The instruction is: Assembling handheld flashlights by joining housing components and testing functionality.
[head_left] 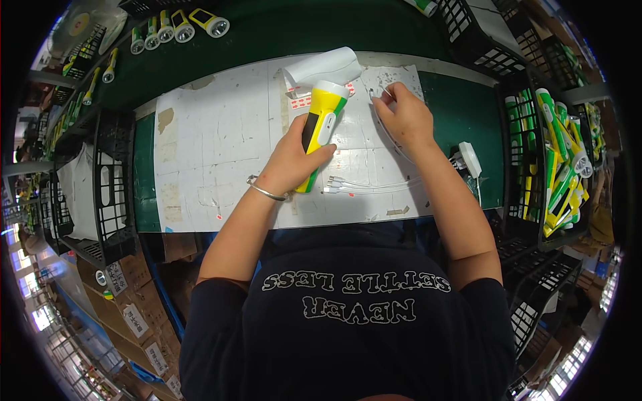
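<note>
My left hand (286, 162) is wrapped round a yellow, green and black flashlight (324, 121), tilted with its white head pointing away from me. A switch plate shows on its upper side. To the right, my right hand (408, 119) has thumb and forefinger pinched on a thin white cable (380, 120), whose connector end sticks out past the fingertips. More white charging cables (371, 190) lie on the white worktop (221, 147) below the hands. Behind the flashlight's head is a curled strip of white backing paper (328, 67) beside stickers with red arrows (300, 103).
A white power adapter (469, 159) sits beside my right forearm. At the right, a black crate (515, 167) holds many flashlights; another black crate (105, 200) stands at the left. Several flashlights (182, 28) line the far green bench. Cardboard boxes (127, 301) stand lower left.
</note>
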`<action>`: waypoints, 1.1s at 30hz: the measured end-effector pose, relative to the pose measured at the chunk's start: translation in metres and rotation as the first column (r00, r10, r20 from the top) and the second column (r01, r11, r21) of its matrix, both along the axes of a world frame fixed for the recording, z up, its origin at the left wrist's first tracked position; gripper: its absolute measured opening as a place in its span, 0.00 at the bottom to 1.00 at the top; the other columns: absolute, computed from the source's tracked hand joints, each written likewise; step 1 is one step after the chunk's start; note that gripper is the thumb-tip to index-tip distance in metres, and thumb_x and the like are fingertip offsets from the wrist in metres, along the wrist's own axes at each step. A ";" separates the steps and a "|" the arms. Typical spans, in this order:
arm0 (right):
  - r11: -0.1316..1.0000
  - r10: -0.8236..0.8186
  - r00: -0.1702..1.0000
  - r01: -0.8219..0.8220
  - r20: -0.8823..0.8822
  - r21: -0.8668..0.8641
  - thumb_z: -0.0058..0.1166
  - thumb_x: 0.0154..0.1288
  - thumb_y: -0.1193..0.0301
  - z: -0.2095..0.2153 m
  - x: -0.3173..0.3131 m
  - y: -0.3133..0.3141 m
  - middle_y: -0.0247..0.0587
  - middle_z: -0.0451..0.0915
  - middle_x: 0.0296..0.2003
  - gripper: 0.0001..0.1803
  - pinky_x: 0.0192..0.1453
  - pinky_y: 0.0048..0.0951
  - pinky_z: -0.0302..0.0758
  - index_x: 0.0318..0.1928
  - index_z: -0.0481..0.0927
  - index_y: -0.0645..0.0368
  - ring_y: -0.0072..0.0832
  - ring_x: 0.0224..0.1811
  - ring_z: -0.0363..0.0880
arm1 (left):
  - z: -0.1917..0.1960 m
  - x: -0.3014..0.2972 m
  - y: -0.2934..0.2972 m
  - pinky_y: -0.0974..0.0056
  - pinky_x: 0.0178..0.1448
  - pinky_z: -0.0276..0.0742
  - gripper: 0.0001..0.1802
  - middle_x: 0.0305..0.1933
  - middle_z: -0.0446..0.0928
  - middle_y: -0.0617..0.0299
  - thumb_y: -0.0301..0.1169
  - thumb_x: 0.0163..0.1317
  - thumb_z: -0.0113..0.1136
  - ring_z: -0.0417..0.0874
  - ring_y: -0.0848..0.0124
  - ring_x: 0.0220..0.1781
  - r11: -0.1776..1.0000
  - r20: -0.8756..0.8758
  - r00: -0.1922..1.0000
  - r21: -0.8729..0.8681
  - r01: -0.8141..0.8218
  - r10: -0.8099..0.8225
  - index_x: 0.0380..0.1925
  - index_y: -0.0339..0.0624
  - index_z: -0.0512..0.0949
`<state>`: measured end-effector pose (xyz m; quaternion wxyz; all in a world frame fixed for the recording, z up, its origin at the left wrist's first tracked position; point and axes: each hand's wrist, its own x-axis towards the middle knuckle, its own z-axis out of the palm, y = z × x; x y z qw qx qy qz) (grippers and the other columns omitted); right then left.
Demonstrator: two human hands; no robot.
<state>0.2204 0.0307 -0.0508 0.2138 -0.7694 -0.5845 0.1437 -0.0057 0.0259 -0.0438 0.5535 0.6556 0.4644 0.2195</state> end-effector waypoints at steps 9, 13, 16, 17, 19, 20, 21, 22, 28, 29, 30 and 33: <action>0.972 0.198 0.656 -0.225 -0.728 0.062 0.55 0.60 0.68 0.009 -0.001 -0.011 0.30 0.78 0.29 0.09 0.40 0.19 0.70 0.34 0.78 0.62 0.16 0.33 0.74 | -0.009 0.009 0.001 0.60 0.51 0.72 0.35 0.47 0.74 0.46 0.38 0.49 0.64 0.77 0.56 0.48 0.989 0.029 0.997 0.129 -0.074 0.070 0.56 0.36 0.62; 0.955 0.188 0.569 -0.295 -0.800 0.015 0.59 0.57 0.65 0.024 -0.011 -0.029 0.31 0.79 0.26 0.12 0.33 0.17 0.69 0.34 0.79 0.62 0.13 0.28 0.73 | -0.003 0.017 -0.004 0.60 0.52 0.72 0.35 0.47 0.74 0.46 0.37 0.49 0.64 0.77 0.56 0.48 0.996 0.037 0.999 0.088 -0.027 0.024 0.56 0.36 0.61; 0.957 0.141 0.522 -0.289 -0.841 -0.019 0.59 0.57 0.65 0.024 -0.007 -0.031 0.30 0.79 0.25 0.12 0.32 0.15 0.68 0.33 0.80 0.62 0.13 0.28 0.72 | 0.003 0.023 -0.008 0.61 0.51 0.72 0.35 0.47 0.74 0.46 0.37 0.49 0.65 0.77 0.57 0.49 1.000 0.110 0.994 0.025 -0.012 0.009 0.56 0.36 0.61; 0.961 0.130 0.514 -0.277 -0.848 -0.020 0.59 0.57 0.65 0.024 -0.006 -0.032 0.30 0.79 0.25 0.12 0.33 0.16 0.68 0.32 0.79 0.62 0.13 0.28 0.73 | 0.003 0.024 -0.009 0.60 0.50 0.73 0.35 0.47 0.74 0.46 0.36 0.49 0.64 0.78 0.56 0.48 0.997 0.083 0.996 0.072 -0.016 0.010 0.56 0.37 0.61; 0.963 0.124 0.504 -0.269 -0.855 -0.019 0.60 0.57 0.65 0.027 -0.008 -0.036 0.31 0.79 0.24 0.12 0.33 0.16 0.68 0.32 0.79 0.63 0.13 0.28 0.73 | 0.003 0.027 -0.013 0.59 0.48 0.74 0.36 0.47 0.73 0.46 0.35 0.49 0.64 0.78 0.55 0.46 0.992 0.055 0.998 0.121 -0.023 0.017 0.57 0.38 0.61; 0.968 0.126 0.584 -0.249 -0.802 -0.030 0.59 0.57 0.67 0.032 -0.012 -0.039 0.32 0.79 0.26 0.11 0.36 0.16 0.69 0.32 0.79 0.64 0.15 0.29 0.74 | 0.005 0.029 -0.017 0.58 0.46 0.75 0.36 0.46 0.72 0.46 0.34 0.49 0.64 0.78 0.53 0.45 0.913 -0.074 0.994 0.405 -0.048 0.086 0.58 0.39 0.60; 0.972 0.126 0.659 -0.230 -0.742 -0.039 0.59 0.58 0.68 0.035 -0.014 -0.041 0.34 0.79 0.27 0.10 0.39 0.17 0.69 0.33 0.79 0.64 0.16 0.30 0.74 | 0.006 0.029 -0.019 0.56 0.44 0.75 0.36 0.45 0.71 0.46 0.33 0.49 0.63 0.77 0.51 0.43 0.756 -0.177 0.966 0.655 -0.027 0.188 0.58 0.41 0.60; 0.972 0.128 0.657 -0.233 -0.743 -0.038 0.59 0.58 0.68 0.032 -0.015 -0.042 0.34 0.79 0.27 0.10 0.39 0.17 0.69 0.33 0.79 0.64 0.16 0.30 0.74 | 0.007 0.029 -0.020 0.53 0.42 0.75 0.36 0.45 0.70 0.46 0.32 0.50 0.62 0.76 0.47 0.41 0.775 -0.198 0.964 0.632 -0.013 0.177 0.59 0.41 0.59; 0.979 0.115 0.554 -0.202 -0.825 0.001 0.60 0.57 0.69 0.026 -0.017 -0.046 0.34 0.79 0.25 0.10 0.37 0.17 0.69 0.32 0.79 0.64 0.16 0.28 0.74 | 0.008 0.024 -0.024 0.54 0.45 0.74 0.35 0.45 0.71 0.46 0.32 0.49 0.62 0.75 0.49 0.44 0.805 -0.192 0.975 0.593 0.026 0.110 0.58 0.40 0.60; 0.979 0.104 0.561 -0.205 -0.821 -0.016 0.60 0.57 0.69 0.028 -0.016 -0.044 0.34 0.79 0.25 0.10 0.36 0.17 0.69 0.32 0.79 0.64 0.16 0.28 0.74 | 0.008 0.025 -0.024 0.54 0.45 0.74 0.35 0.45 0.71 0.46 0.32 0.49 0.62 0.75 0.49 0.44 0.804 -0.192 0.975 0.594 0.027 0.109 0.58 0.40 0.60; 0.978 0.093 0.569 -0.207 -0.817 -0.033 0.60 0.57 0.68 0.028 -0.015 -0.043 0.34 0.79 0.25 0.10 0.36 0.18 0.69 0.32 0.79 0.64 0.16 0.28 0.74 | 0.008 0.025 -0.024 0.54 0.47 0.74 0.35 0.47 0.70 0.46 0.32 0.50 0.62 0.75 0.49 0.46 0.821 -0.166 0.982 0.571 0.019 0.093 0.58 0.40 0.60; 0.981 0.084 0.556 -0.192 -0.827 -0.029 0.60 0.57 0.68 0.027 -0.016 -0.043 0.33 0.79 0.25 0.11 0.34 0.17 0.68 0.31 0.79 0.64 0.16 0.27 0.73 | 0.008 0.026 -0.023 0.55 0.51 0.73 0.34 0.49 0.70 0.45 0.32 0.50 0.62 0.74 0.49 0.49 0.838 -0.142 0.987 0.545 0.013 0.077 0.57 0.39 0.61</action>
